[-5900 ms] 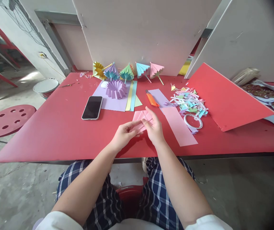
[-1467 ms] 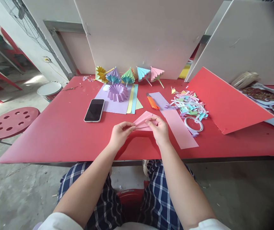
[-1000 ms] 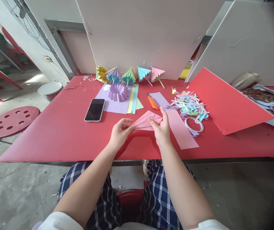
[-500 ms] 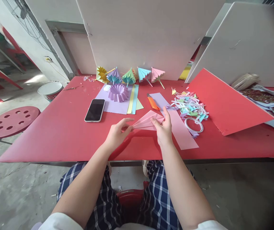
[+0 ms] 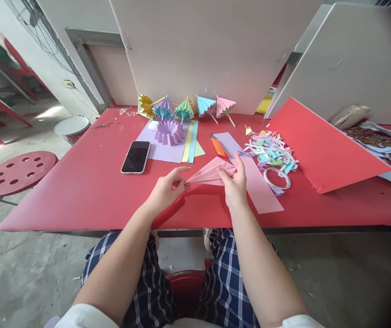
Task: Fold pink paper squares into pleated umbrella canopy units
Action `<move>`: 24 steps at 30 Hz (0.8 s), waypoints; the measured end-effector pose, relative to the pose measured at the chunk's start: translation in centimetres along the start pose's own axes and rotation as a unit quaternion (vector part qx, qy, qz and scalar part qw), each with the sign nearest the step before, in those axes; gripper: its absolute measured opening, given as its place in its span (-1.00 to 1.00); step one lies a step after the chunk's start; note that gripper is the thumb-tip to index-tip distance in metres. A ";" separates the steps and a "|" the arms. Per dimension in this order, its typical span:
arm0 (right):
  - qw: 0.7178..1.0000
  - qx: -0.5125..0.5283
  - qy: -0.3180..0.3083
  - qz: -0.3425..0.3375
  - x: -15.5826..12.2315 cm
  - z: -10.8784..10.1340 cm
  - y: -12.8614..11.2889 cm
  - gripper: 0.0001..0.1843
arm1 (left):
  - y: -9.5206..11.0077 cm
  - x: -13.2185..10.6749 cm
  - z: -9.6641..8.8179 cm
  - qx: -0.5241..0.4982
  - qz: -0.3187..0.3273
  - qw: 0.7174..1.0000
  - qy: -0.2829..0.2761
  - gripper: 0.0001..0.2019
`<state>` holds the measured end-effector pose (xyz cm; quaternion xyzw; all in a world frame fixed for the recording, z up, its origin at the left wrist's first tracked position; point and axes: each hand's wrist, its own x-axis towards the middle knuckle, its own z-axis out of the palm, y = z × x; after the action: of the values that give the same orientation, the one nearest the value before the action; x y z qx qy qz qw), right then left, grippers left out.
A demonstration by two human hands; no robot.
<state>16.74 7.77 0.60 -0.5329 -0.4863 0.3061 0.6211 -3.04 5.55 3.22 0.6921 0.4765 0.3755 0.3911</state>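
Observation:
A pink folded paper (image 5: 207,173) stretches between my two hands above the red table's front part. Its narrow left tip is pinched between the thumb and fingers of my left hand (image 5: 167,189). My right hand (image 5: 234,181) grips the wider right end, thumb lying on top and the other fingers mostly behind the paper. Creases run from the tip toward the wide end. Close to my right hand lies a flat pink paper strip (image 5: 262,191). An orange utility knife (image 5: 219,146) rests just beyond the folded paper.
A phone (image 5: 136,157) lies on the left, near purple sheets (image 5: 144,136) bearing a pleated purple paper ring (image 5: 169,132). Small paper umbrellas (image 5: 206,105) line the back. Paper scraps (image 5: 270,150), a tape roll (image 5: 276,178) and a tilted red board (image 5: 325,150) are on the right.
My left hand has shifted slightly left with the paper's tip, and my right hand slightly right. Both keep hold of the pink folded paper; everything else stays where it was.

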 end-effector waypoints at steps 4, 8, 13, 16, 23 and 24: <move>1.000 -0.007 -0.002 0.013 0.0 -0.2 -0.5 -0.23 | -0.2 0.1 0.0 -0.017 -0.021 0.999 0.035 -0.60; 1.000 0.003 -0.009 0.014 -0.1 -0.1 -0.4 -0.22 | 0.0 0.1 0.3 -0.022 -0.023 0.999 0.044 -0.61; 1.000 0.021 0.002 0.007 0.0 0.2 0.2 -0.23 | -0.1 0.0 0.8 0.029 -0.003 0.999 0.019 -0.56; 1.000 0.026 0.002 0.004 0.1 0.3 0.3 -0.21 | -0.3 0.1 1.2 0.028 -0.007 0.999 0.031 -0.60; 1.000 0.001 -0.011 -0.006 -0.1 0.3 0.1 -0.21 | -0.4 0.1 1.3 -0.076 -0.030 0.996 0.020 -0.62; 1.000 0.001 -0.014 -0.008 -0.1 0.3 0.1 -0.21 | -0.4 0.2 1.2 -0.096 -0.035 0.995 0.009 -0.60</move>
<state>16.46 7.78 0.50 -0.5242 -0.4987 0.3088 0.6173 -2.04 5.56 2.38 0.6308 0.4660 0.4114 0.4644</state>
